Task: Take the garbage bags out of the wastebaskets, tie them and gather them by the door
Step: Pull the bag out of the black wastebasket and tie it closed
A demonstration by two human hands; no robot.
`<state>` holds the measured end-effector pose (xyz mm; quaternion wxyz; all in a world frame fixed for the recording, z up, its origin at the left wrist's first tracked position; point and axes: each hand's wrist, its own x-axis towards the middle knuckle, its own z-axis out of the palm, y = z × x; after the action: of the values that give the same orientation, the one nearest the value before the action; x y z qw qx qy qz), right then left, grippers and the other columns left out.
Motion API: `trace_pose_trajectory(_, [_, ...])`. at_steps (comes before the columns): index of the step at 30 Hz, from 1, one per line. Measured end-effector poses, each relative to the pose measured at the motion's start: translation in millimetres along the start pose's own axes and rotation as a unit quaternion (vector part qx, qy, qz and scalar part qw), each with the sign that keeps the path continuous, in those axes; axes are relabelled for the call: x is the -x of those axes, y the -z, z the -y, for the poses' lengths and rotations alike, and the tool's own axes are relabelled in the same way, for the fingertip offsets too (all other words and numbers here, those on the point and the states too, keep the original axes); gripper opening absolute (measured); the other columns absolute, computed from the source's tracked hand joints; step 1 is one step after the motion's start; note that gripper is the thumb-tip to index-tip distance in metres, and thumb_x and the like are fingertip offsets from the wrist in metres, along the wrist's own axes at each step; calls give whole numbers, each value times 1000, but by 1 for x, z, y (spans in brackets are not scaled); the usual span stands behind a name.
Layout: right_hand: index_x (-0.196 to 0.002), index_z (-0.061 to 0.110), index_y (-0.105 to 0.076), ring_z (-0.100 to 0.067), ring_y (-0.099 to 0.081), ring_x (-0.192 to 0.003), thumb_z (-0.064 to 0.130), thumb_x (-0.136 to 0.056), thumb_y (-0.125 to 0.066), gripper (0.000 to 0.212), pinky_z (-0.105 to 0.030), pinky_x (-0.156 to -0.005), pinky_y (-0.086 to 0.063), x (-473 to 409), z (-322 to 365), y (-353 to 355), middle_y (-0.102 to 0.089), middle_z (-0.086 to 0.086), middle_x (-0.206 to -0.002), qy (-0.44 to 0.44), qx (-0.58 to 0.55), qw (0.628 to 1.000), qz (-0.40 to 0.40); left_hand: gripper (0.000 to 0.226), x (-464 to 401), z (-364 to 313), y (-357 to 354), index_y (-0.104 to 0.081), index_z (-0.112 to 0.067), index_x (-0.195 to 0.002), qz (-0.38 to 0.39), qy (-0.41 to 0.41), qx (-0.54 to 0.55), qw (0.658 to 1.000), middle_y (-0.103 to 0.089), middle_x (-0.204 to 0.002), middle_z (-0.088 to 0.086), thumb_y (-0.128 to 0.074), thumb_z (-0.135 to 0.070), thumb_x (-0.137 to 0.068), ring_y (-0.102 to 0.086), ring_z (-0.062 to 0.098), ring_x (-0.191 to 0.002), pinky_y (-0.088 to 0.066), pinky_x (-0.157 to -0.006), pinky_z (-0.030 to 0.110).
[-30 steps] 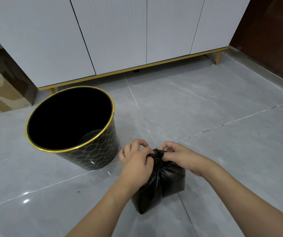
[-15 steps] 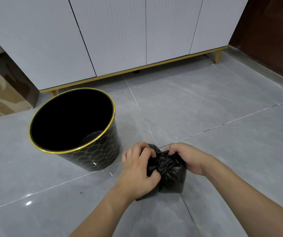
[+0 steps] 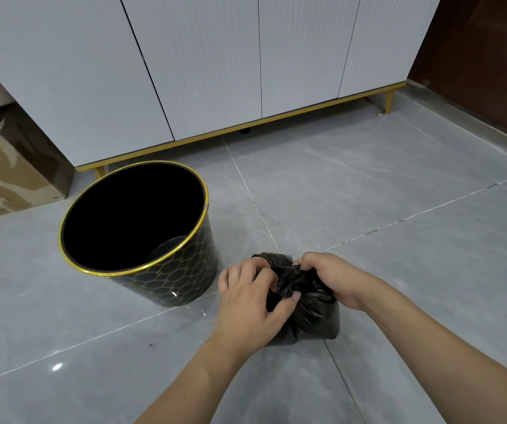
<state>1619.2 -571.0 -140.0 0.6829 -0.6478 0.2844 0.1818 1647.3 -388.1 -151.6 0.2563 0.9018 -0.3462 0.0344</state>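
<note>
Black garbage bag (image 3: 313, 313), neck pinched between left hand (image 3: 247, 304) and right hand (image 3: 335, 278); no legible writing.

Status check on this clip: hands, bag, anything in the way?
Left hand and right hand both gripping the bag top, knotting. Bag on floor beside the wastebasket, no liner visible in it. Nothing in the way.

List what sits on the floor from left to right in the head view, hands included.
Cardboard box → black wastebasket with gold rim → left hand → black garbage bag → right hand. Both hands grip the bag's gathered top.
</note>
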Motion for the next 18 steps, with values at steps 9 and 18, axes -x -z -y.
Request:
trace_pose_trajectory(9, [-78,11,-65,-24,-58,-75,12,-85,-42,24,-33,-72,-44,6,6,-2,-62,-9,-77,20,15,1000,-8,26,-4,-4,-3,-61,-17,-92,-43,16,8,999,-56,-104,-6,-41,-34,-91,-49,18,-96,-28,-93,33])
trace_pose_trajectory(18, [-81,13,-66,-20,-59,-81,11,-87,-50,17,-32,-76,-45,5,8,1,-63,-7,-87,69,26,995,-61,26,-7,-1,1,-50,-22,-82,-12,113,93,989,-46,-95,-14,-40,-45,-73,-41,9,-91,-31,-93,34])
